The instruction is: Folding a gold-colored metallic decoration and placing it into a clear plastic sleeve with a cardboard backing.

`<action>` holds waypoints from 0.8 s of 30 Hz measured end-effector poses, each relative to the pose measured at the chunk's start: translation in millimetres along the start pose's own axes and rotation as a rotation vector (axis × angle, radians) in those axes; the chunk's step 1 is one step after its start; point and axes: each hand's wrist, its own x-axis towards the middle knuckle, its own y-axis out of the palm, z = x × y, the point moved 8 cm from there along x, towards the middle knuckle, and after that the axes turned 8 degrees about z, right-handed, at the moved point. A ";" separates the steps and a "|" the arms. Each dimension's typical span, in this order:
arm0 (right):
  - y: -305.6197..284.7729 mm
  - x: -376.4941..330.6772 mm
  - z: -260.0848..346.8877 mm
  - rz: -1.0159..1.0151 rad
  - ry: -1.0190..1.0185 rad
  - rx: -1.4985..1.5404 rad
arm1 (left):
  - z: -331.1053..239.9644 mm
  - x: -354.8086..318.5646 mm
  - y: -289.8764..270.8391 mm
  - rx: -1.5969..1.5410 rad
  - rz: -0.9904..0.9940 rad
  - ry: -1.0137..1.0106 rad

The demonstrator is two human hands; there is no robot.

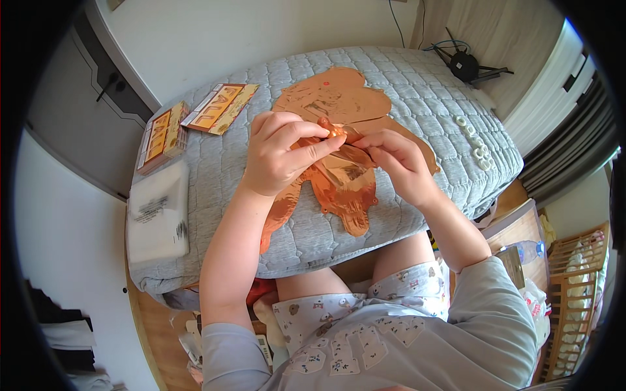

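And here's the copper foil piece (345, 192), below left hand (280, 146), pinching a crumpled tip (333, 130), and right hand (399, 161), apparently gripping its edge. Likely light, slippery, easily creased; best held by edges!

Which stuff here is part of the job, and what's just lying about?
In the job:
shiny copper foil, pinched in left hand, right hand close by
likely the flat copper foil, illustrated packets

Seemingly lying about:
black router
plastic bottle
wooden crib
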 end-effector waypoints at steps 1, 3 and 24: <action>-0.7 -0.5 2.5 -0.001 0.000 0.001 | 0.2 0.0 0.8 -0.002 0.004 -0.005; 1.7 -1.3 11.5 0.035 -0.045 -0.299 | 0.2 0.3 1.2 -0.003 0.010 -0.010; -9.2 4.5 -38.8 -0.098 0.269 0.242 | 4.3 1.9 6.4 -0.101 0.062 -0.081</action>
